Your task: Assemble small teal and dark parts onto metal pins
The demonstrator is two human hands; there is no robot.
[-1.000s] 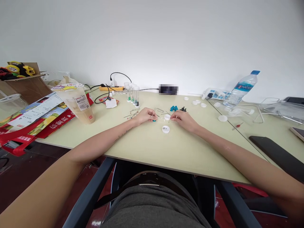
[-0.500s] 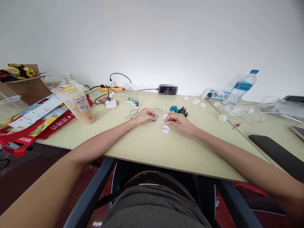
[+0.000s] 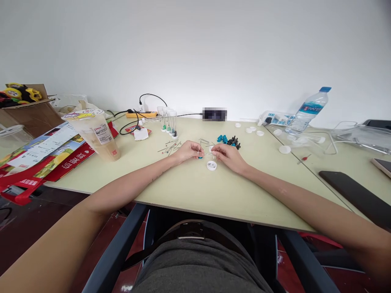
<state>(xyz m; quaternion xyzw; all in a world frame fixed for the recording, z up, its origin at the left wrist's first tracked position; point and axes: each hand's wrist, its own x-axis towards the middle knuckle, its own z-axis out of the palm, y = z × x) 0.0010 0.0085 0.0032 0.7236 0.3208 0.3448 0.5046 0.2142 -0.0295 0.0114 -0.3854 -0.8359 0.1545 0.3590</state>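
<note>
My left hand (image 3: 188, 151) rests on the pale green table (image 3: 195, 187), fingers pinched on a thin metal pin with a small blue bead (image 3: 200, 156) at its lower end. My right hand (image 3: 228, 156) is close beside it, fingertips pinched on a small white piece, apparently a cap; its exact form is too small to tell. A white round cap (image 3: 211, 165) lies on the table just below both hands. Loose metal pins (image 3: 170, 147) lie to the left. Behind the right hand sit blue beads (image 3: 222, 138) and black beads (image 3: 234, 142) in small piles.
A plastic drink cup (image 3: 97, 136) and printed bags (image 3: 39, 154) stand at left. Clear tubes (image 3: 169, 121) and a yellow power strip (image 3: 143, 114) sit at the back. A water bottle (image 3: 307, 110), white caps (image 3: 284, 149), a second power strip (image 3: 273, 119) and a black phone (image 3: 354, 197) are at right.
My right hand has slid left, closing up to my left hand; the bead piles behind it now show. The view has shifted slightly.
</note>
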